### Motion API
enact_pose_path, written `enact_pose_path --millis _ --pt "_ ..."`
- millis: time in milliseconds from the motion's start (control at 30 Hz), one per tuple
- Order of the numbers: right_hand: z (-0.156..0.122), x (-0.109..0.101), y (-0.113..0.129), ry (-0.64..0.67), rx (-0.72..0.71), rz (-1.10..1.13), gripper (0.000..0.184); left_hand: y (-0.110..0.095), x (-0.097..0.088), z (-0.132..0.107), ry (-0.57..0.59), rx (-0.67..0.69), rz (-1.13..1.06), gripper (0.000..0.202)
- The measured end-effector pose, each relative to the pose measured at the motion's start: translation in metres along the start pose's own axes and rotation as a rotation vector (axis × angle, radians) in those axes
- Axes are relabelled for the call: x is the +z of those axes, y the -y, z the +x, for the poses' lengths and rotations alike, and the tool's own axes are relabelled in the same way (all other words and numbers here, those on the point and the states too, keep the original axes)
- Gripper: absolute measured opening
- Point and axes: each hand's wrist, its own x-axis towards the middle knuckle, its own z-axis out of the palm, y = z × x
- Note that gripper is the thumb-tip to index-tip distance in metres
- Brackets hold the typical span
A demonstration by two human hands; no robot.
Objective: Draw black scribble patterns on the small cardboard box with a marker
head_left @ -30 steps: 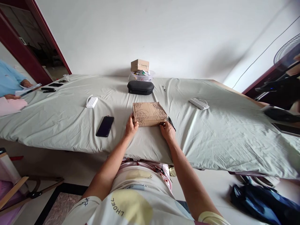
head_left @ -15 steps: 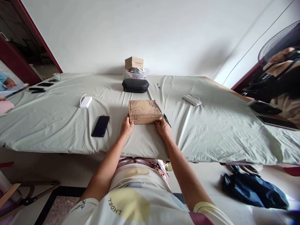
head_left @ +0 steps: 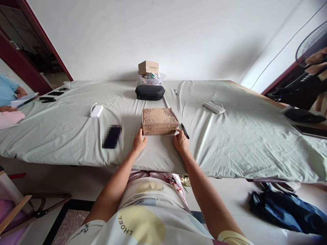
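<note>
Grey cloth covers the desk (head_left: 76, 136); both hands, left (head_left: 139, 142) and right (head_left: 181, 143), have slipped back off the box (head_left: 159, 121), fingers loose, holding nothing.

One head-worn camera looks forward and down, close over the table (head_left: 230, 143).

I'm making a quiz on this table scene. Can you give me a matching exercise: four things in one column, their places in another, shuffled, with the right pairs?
Things:
1. patterned box
2. black case
3. marker
4. small box

Places:
A. on top of the clear tub by the wall
B. between the left hand and right hand
C. just right of the patterned box, on the sheet
D. beyond the patterned box, in front of the tub

Pairs: 1-B, 2-D, 3-C, 4-A
</note>
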Motion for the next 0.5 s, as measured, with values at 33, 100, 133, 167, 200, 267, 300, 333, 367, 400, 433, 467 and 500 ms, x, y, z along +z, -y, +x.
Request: enact_pose_path --millis 33,100,133,167,200,267,300,333,367,400,433,467,500 --pt "-0.003 -0.001 -0.001 -0.007 0.003 0.02 0.039 0.001 -0.002 -0.005 0.016 -0.003 0.01 0.07" --pt "-0.009 -0.005 0.0 0.007 0.01 0.045 0.032 0.002 -0.009 -0.017 0.053 0.029 0.04 0.072" --pt "-0.013 -0.008 0.001 0.027 0.004 0.052 0.027 0.002 -0.014 -0.024 0.072 0.061 0.062 0.072" --pt "-0.018 -0.012 0.002 0.05 -0.012 0.059 0.023 0.003 -0.019 -0.031 0.086 0.099 0.088 0.073" --pt "-0.023 -0.016 0.003 0.074 -0.035 0.067 0.02 0.003 -0.023 -0.039 0.093 0.136 0.118 0.073" --pt "-0.038 -0.026 0.006 0.121 -0.091 0.089 0.018 0.003 -0.032 -0.055 0.087 0.188 0.177 0.074" --pt "-0.048 -0.032 0.008 0.143 -0.114 0.102 0.018 0.002 -0.036 -0.062 0.084 0.204 0.202 0.074" --pt "-0.059 -0.037 0.009 0.165 -0.133 0.114 0.018 0.001 -0.04 -0.07 0.085 0.216 0.223 0.072" --pt "-0.07 -0.043 0.011 0.179 -0.148 0.121 0.018 -0.001 -0.045 -0.078 0.098 0.231 0.241 0.069" --pt "-0.083 -0.049 0.012 0.187 -0.166 0.128 0.017 -0.004 -0.049 -0.085 0.123 0.248 0.257 0.063" --pt "-0.096 -0.056 0.012 0.194 -0.189 0.138 0.017 -0.007 -0.055 -0.092 0.157 0.269 0.271 0.057" --pt "-0.108 -0.063 0.012 0.2 -0.21 0.152 0.017 -0.01 -0.061 -0.099 0.195 0.29 0.281 0.05" --pt "-0.12 -0.071 0.011 0.211 -0.228 0.173 0.018 -0.013 -0.068 -0.106 0.226 0.303 0.284 0.045"
